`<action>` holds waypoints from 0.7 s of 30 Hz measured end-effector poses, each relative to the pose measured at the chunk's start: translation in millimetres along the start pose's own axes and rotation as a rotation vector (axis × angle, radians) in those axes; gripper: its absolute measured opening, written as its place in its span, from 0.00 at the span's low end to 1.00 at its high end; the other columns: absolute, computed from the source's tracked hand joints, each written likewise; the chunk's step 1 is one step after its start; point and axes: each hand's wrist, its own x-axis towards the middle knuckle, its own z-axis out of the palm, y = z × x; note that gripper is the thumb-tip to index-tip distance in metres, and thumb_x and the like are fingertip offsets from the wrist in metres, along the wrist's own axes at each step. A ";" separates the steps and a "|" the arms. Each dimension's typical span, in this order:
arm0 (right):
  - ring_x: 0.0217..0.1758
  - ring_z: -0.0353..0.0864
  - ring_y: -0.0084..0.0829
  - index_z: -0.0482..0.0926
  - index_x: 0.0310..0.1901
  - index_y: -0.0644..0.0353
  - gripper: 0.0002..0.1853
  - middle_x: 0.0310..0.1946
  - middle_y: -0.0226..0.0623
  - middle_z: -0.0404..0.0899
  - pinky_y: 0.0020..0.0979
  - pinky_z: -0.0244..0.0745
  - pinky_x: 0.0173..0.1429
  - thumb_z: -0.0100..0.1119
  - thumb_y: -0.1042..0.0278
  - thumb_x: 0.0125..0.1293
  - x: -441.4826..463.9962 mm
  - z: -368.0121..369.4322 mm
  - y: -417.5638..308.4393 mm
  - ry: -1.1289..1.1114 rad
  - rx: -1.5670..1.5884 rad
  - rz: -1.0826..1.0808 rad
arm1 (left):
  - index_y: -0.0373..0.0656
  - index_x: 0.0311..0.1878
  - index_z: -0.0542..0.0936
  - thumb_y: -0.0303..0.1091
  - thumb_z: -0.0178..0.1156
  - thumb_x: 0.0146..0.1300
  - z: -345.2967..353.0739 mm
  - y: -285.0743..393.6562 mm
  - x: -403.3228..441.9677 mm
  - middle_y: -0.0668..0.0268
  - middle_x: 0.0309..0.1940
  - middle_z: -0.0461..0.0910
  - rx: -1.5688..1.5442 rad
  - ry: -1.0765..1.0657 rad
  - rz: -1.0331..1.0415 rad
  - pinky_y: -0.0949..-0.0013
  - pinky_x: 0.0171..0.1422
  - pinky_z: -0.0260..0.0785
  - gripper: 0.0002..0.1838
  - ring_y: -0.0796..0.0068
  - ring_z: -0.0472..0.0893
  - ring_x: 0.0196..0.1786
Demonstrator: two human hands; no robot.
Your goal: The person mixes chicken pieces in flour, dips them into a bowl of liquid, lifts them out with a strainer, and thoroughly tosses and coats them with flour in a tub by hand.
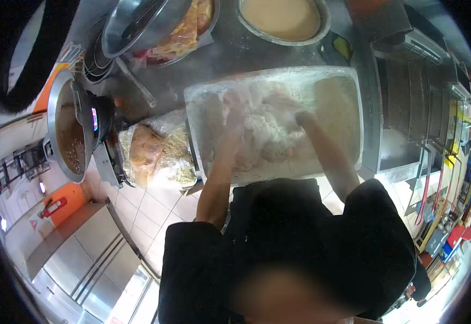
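Observation:
A large white tub (360, 116) holds pale flour (262, 127) with lumpy floured pieces in it. My left hand (235, 110) is inside the tub on its left side, dusted with flour and against the floured pieces; its fingers are blurred. Right of it, my right hand (284, 105) reaches into the flour near the middle of the tub, also coated white, with a dark band at the wrist. Haze over the tub hides the fingers of both hands and anything they may hold.
Left of the tub lie plastic-wrapped pieces (146, 151) and a pan of brown liquid (70, 135). Behind are a metal bowl (138, 27), a tray of marinated meat (195, 24) and a bowl of beige batter (281, 19). Fryer baskets (408, 92) stand at the right.

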 end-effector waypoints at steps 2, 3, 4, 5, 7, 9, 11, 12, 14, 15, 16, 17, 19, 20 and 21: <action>0.72 0.61 0.31 0.68 0.65 0.57 0.24 0.67 0.46 0.66 0.36 0.55 0.77 0.42 0.52 0.74 16.1 4.0 -13.7 -0.014 0.058 -0.079 | 0.48 0.72 0.57 0.51 0.51 0.67 -3.6 -13.5 11.1 0.54 0.71 0.52 -0.335 -0.068 -0.142 0.60 0.75 0.45 0.34 0.61 0.55 0.72; 0.73 0.59 0.34 0.67 0.66 0.56 0.23 0.68 0.44 0.65 0.38 0.54 0.77 0.44 0.57 0.73 3.9 -1.0 -15.6 -0.162 0.090 0.040 | 0.47 0.68 0.60 0.47 0.52 0.67 -5.1 -23.0 12.1 0.57 0.66 0.56 -0.457 -0.076 -0.192 0.61 0.71 0.49 0.29 0.64 0.58 0.67; 0.74 0.58 0.37 0.66 0.68 0.54 0.24 0.69 0.43 0.64 0.39 0.52 0.78 0.46 0.63 0.72 -7.3 -19.3 -33.8 -0.305 0.104 0.162 | 0.44 0.60 0.68 0.41 0.53 0.68 -10.6 -10.4 -9.1 0.62 0.55 0.65 -0.498 -0.043 -0.189 0.66 0.62 0.57 0.21 0.70 0.65 0.57; 0.74 0.57 0.38 0.64 0.69 0.54 0.25 0.69 0.42 0.63 0.39 0.50 0.78 0.50 0.65 0.71 -22.9 -56.9 -62.8 -0.320 0.358 0.316 | 0.44 0.60 0.67 0.39 0.55 0.66 -16.9 -6.6 -16.6 0.63 0.54 0.67 -0.519 -0.089 -0.176 0.65 0.61 0.58 0.21 0.70 0.67 0.55; 0.74 0.57 0.39 0.63 0.70 0.54 0.27 0.69 0.42 0.63 0.39 0.49 0.78 0.52 0.66 0.70 -58.8 -107.6 -85.5 -0.293 0.538 0.482 | 0.47 0.69 0.59 0.38 0.60 0.62 -36.2 -9.2 -28.0 0.61 0.59 0.66 -0.537 -0.262 -0.148 0.60 0.69 0.51 0.33 0.65 0.67 0.60; 0.73 0.59 0.39 0.63 0.69 0.54 0.26 0.68 0.43 0.64 0.39 0.50 0.78 0.51 0.64 0.71 -84.3 -121.3 -57.8 -0.252 0.292 0.458 | 0.50 0.77 0.50 0.38 0.65 0.57 -57.9 -39.1 -17.4 0.58 0.64 0.65 -0.496 -0.296 -0.042 0.55 0.77 0.46 0.48 0.60 0.66 0.65; 0.71 0.60 0.39 0.63 0.69 0.54 0.26 0.68 0.43 0.64 0.38 0.51 0.78 0.49 0.62 0.71 -87.6 -128.6 -32.0 -0.189 0.089 0.468 | 0.47 0.74 0.55 0.37 0.64 0.56 -56.1 -52.7 1.6 0.57 0.57 0.71 -0.479 -0.035 0.022 0.53 0.74 0.52 0.44 0.59 0.68 0.62; 0.71 0.61 0.39 0.64 0.69 0.54 0.26 0.68 0.43 0.64 0.38 0.52 0.77 0.49 0.61 0.71 -78.9 -126.8 -21.0 -0.166 0.041 0.454 | 0.45 0.71 0.61 0.38 0.63 0.57 -50.8 -31.2 -1.5 0.55 0.54 0.75 -0.497 0.142 0.002 0.53 0.71 0.56 0.38 0.58 0.69 0.62; 0.70 0.63 0.39 0.64 0.69 0.54 0.25 0.67 0.44 0.65 0.37 0.53 0.77 0.47 0.59 0.72 -49.2 -113.0 -6.4 -0.143 0.028 0.388 | 0.42 0.66 0.70 0.43 0.60 0.61 -40.8 24.4 -12.6 0.52 0.51 0.77 -0.322 0.351 0.016 0.52 0.68 0.60 0.31 0.56 0.70 0.62; 0.69 0.63 0.39 0.64 0.69 0.54 0.25 0.67 0.44 0.65 0.37 0.54 0.77 0.47 0.58 0.72 -30.8 -99.5 -0.8 -0.135 0.049 0.350 | 0.42 0.66 0.70 0.46 0.59 0.62 -38.7 33.2 -11.9 0.50 0.53 0.76 -0.165 0.352 0.023 0.52 0.67 0.61 0.31 0.55 0.69 0.63; 0.69 0.64 0.39 0.64 0.69 0.54 0.25 0.67 0.44 0.65 0.37 0.54 0.76 0.46 0.57 0.72 -10.4 -87.4 4.3 -0.144 0.090 0.319 | 0.41 0.65 0.71 0.48 0.57 0.64 -36.7 42.0 -11.5 0.49 0.55 0.75 -0.007 0.357 0.030 0.52 0.67 0.61 0.30 0.54 0.69 0.64; 0.68 0.65 0.39 0.64 0.69 0.54 0.26 0.67 0.44 0.66 0.36 0.55 0.76 0.45 0.56 0.73 8.8 -69.0 5.2 -0.153 0.151 0.299 | 0.42 0.66 0.70 0.50 0.56 0.64 -36.2 41.5 -4.4 0.48 0.57 0.74 0.125 0.327 0.008 0.52 0.67 0.61 0.31 0.54 0.68 0.65; 0.67 0.66 0.39 0.64 0.68 0.54 0.26 0.66 0.45 0.66 0.36 0.56 0.76 0.44 0.54 0.73 44.4 -42.9 -1.4 -0.215 0.316 0.309 | 0.42 0.67 0.68 0.52 0.55 0.65 -39.6 34.7 16.7 0.47 0.61 0.70 0.391 0.267 -0.045 0.53 0.68 0.60 0.33 0.52 0.66 0.67; 0.67 0.67 0.39 0.64 0.68 0.54 0.26 0.66 0.45 0.66 0.36 0.57 0.75 0.43 0.53 0.73 59.9 -35.9 -13.1 -0.258 0.419 0.340 | 0.42 0.68 0.68 0.54 0.54 0.65 -43.5 28.8 31.2 0.46 0.63 0.68 0.524 0.239 -0.071 0.54 0.69 0.59 0.34 0.52 0.65 0.68; 0.66 0.68 0.39 0.64 0.68 0.54 0.26 0.66 0.45 0.66 0.35 0.57 0.75 0.42 0.52 0.74 68.5 -40.4 -33.5 -0.297 0.526 0.372 | 0.42 0.68 0.67 0.55 0.53 0.65 -46.7 20.9 46.1 0.45 0.65 0.66 0.654 0.206 -0.098 0.54 0.69 0.59 0.35 0.51 0.64 0.69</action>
